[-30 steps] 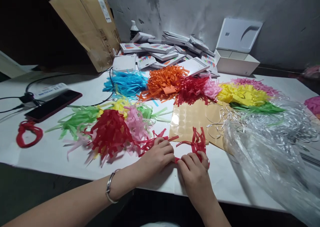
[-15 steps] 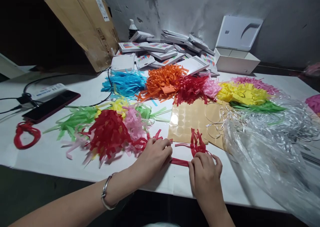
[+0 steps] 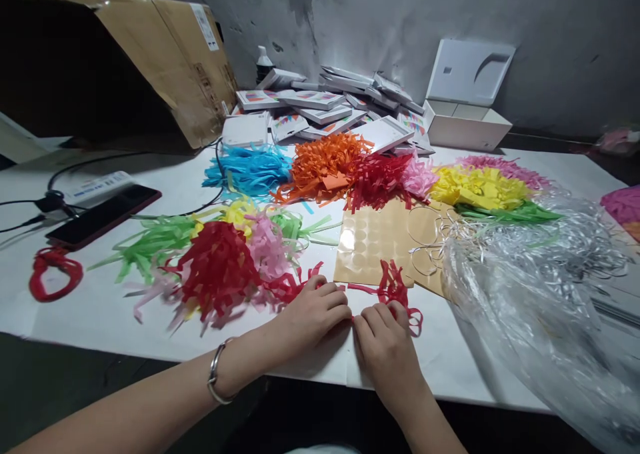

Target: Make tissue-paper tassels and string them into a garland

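Note:
My left hand (image 3: 314,313) and my right hand (image 3: 384,342) meet near the table's front edge, both pinching a red fringed paper strip (image 3: 395,290) pressed on the white tabletop (image 3: 100,307). Its cut fringes stick up beyond my right fingers. The left hand's wrist carries a silver bangle. Just left of it lies a heap of finished tassels (image 3: 220,267) in red, pink, green and yellow. A tan sheet of round clear stickers (image 3: 370,241) lies right behind my hands.
Blue, orange, red, pink and yellow fringe piles (image 3: 325,164) lie mid-table. Behind are flat white boxes (image 3: 320,101), an open white box (image 3: 465,107) and a cardboard carton (image 3: 165,67). A clear bag of elastic loops (image 3: 530,287) is at the right; phone (image 3: 103,215), cables and red cord (image 3: 53,274) at the left.
My right hand slid back left along the red strip until it met my left hand again, after having spread apart half a second ago. The view shifted slightly.

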A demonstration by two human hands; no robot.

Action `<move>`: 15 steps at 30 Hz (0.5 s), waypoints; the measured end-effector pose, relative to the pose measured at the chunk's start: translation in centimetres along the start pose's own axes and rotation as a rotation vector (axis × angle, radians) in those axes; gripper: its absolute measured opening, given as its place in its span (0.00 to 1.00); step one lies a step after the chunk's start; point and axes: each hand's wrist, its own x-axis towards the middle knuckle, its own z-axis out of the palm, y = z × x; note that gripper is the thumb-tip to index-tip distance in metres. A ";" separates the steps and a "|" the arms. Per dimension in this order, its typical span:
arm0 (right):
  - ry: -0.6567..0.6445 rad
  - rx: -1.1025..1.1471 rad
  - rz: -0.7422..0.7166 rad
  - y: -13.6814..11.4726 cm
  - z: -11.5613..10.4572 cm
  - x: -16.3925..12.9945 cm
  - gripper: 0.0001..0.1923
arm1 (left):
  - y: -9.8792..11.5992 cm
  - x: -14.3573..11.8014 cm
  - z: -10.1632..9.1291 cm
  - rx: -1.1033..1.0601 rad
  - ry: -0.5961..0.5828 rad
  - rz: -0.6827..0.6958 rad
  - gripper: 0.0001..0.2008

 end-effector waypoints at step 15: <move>0.070 0.154 0.272 1.2 -1.5 -2.0 0.11 | 1.2 1.0 -0.9 -0.026 -0.185 -0.271 0.08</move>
